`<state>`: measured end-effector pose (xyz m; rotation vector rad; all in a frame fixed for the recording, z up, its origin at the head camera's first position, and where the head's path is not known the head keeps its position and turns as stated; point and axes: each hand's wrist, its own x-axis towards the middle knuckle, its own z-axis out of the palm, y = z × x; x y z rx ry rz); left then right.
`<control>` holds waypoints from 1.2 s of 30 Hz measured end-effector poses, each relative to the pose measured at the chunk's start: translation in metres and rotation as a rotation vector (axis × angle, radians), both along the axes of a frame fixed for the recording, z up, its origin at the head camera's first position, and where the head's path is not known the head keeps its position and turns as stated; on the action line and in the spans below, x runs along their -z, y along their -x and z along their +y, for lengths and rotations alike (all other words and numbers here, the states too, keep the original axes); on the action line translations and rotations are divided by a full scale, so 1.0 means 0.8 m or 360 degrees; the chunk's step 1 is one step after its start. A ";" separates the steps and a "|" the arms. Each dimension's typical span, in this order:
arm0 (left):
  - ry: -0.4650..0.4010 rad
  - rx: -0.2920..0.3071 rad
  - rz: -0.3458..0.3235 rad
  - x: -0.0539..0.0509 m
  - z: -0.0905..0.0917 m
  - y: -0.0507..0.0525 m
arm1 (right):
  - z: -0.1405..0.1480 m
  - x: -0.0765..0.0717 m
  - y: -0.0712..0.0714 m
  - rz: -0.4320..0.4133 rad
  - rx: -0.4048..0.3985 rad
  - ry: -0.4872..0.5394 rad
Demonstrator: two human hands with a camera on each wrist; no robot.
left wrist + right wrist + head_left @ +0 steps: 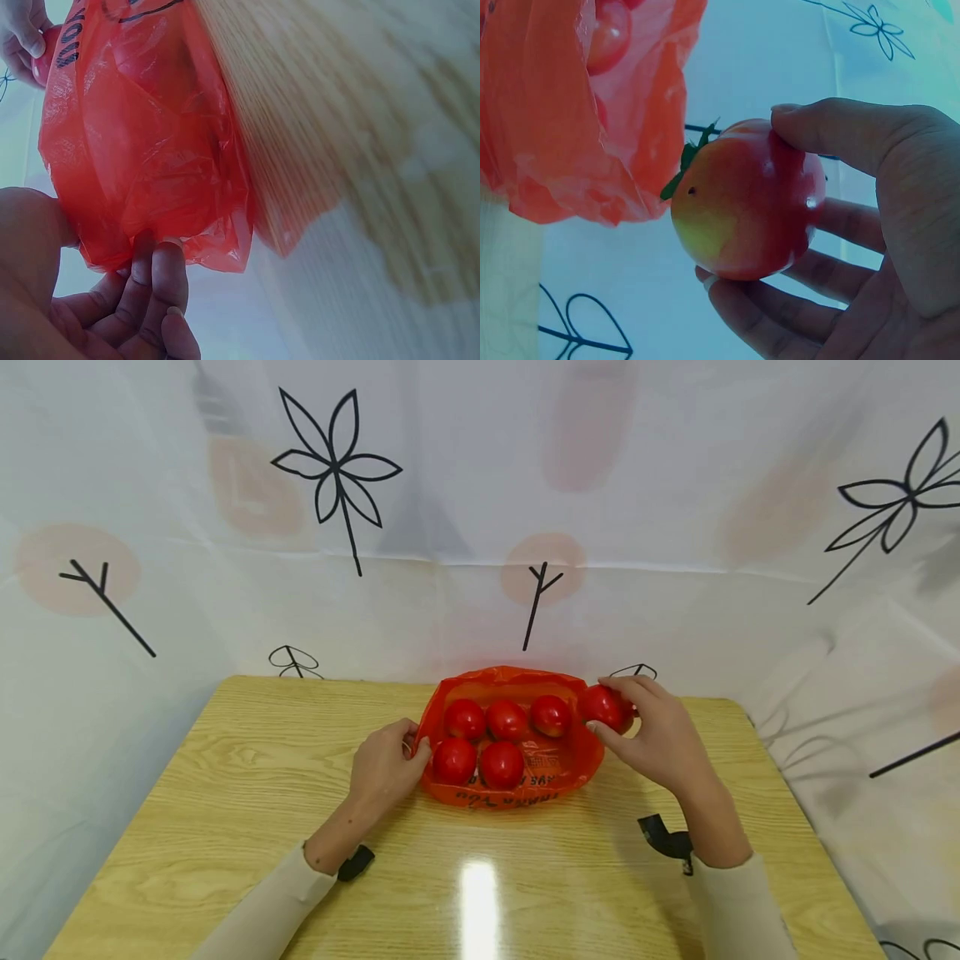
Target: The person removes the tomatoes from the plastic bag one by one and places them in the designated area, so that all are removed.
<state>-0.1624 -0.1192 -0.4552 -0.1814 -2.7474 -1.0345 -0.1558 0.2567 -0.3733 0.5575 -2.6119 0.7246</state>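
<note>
A red plastic bag [517, 795] with dark lettering lies on the table, its mouth spread wide, with several red tomatoes [502, 766] inside. My left hand [386, 768] grips the bag's left edge; in the left wrist view its fingers [169, 274] bend against the red plastic [150, 172]. At the bag's right edge my right hand [660, 735] holds another tomato [602, 707] between thumb and fingers. The right wrist view shows this tomato [742, 202], red with a yellowish patch and green leaves, in the right hand [907, 217], beside the bag [547, 112].
The wooden table [262, 760] extends around the bag on both sides and in front. Behind it hangs a pale cloth [450, 510] with leaf and twig drawings. Black straps [663, 839] hang by both wrists.
</note>
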 end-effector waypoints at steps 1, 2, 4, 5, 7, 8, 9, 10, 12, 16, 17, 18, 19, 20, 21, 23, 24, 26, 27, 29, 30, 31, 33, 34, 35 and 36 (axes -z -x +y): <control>-0.0002 0.0000 0.0001 0.000 0.000 0.000 | 0.001 0.000 0.000 0.0001 0.0004 0.0000; -0.0005 0.0001 0.0001 0.000 0.000 0.000 | 0.003 0.000 0.000 0.0000 0.0011 0.0002; -0.0006 0.0004 -0.0001 -0.001 0.000 -0.001 | 0.005 -0.001 0.000 0.0002 0.0018 0.0004; -0.0004 0.0005 0.0000 -0.001 0.000 -0.001 | 0.006 -0.001 0.000 0.0003 0.0024 0.0002; 0.0001 0.0010 -0.0006 -0.001 0.000 -0.001 | 0.009 -0.002 0.001 0.0008 0.0031 0.0002; 0.0003 0.0011 -0.0006 -0.001 0.000 -0.001 | 0.010 -0.002 0.001 0.0012 0.0034 0.0003; 0.0004 0.0011 -0.0008 -0.001 0.000 -0.001 | 0.012 -0.003 0.001 0.0018 0.0037 0.0003; 0.0003 0.0010 -0.0008 -0.001 0.000 -0.001 | 0.013 -0.003 0.001 0.0023 0.0040 0.0005; -0.0004 0.0010 -0.0011 0.000 0.000 0.000 | 0.016 -0.005 0.002 0.0031 0.0040 0.0012; -0.0020 0.0016 -0.0016 0.000 -0.001 0.000 | 0.022 -0.005 0.002 0.0024 0.0054 0.0023; -0.0022 0.0020 -0.0017 0.001 0.000 0.000 | 0.024 -0.005 0.002 0.0019 0.0059 0.0025; -0.0022 0.0024 -0.0016 0.001 0.000 0.000 | 0.026 -0.004 0.002 0.0015 0.0064 0.0026; -0.0019 0.0027 -0.0016 0.001 0.000 0.000 | 0.027 -0.004 0.002 0.0009 0.0070 0.0027; -0.0017 0.0029 -0.0014 0.002 0.000 0.000 | 0.029 -0.003 0.003 0.0004 0.0075 0.0027; -0.0014 0.0029 -0.0012 0.002 0.000 0.000 | 0.030 -0.002 0.003 0.0001 0.0080 0.0026; -0.0010 0.0027 -0.0007 0.002 0.000 0.000 | 0.032 -0.001 0.005 -0.0012 0.0090 0.0023; -0.0009 0.0026 -0.0007 0.001 0.000 0.000 | 0.033 0.000 0.006 -0.0021 0.0096 0.0026; -0.0011 0.0025 -0.0007 0.001 0.000 0.000 | 0.035 0.001 0.007 -0.0042 0.0109 0.0029; -0.0013 0.0026 -0.0008 0.001 0.000 0.000 | 0.036 0.002 0.008 -0.0054 0.0115 0.0034; -0.0016 0.0028 -0.0012 0.001 0.000 0.000 | 0.038 0.003 0.008 -0.0079 0.0124 0.0046; -0.0017 0.0029 -0.0014 0.000 0.000 0.000 | 0.039 0.004 0.009 -0.0087 0.0127 0.0049; -0.0018 0.0029 -0.0015 0.000 0.000 0.000 | 0.040 0.005 0.009 -0.0094 0.0131 0.0049; -0.0018 0.0030 -0.0016 0.000 0.000 -0.001 | 0.041 0.007 0.011 -0.0106 0.0139 0.0054; -0.0020 0.0031 -0.0015 0.000 0.000 -0.001 | 0.042 0.009 0.012 -0.0107 0.0145 0.0051; -0.0021 0.0031 -0.0013 0.000 0.000 -0.001 | 0.043 0.011 0.013 -0.0111 0.0150 0.0049; -0.0021 0.0032 -0.0011 0.000 0.000 -0.001 | 0.044 0.013 0.014 -0.0118 0.0157 0.0045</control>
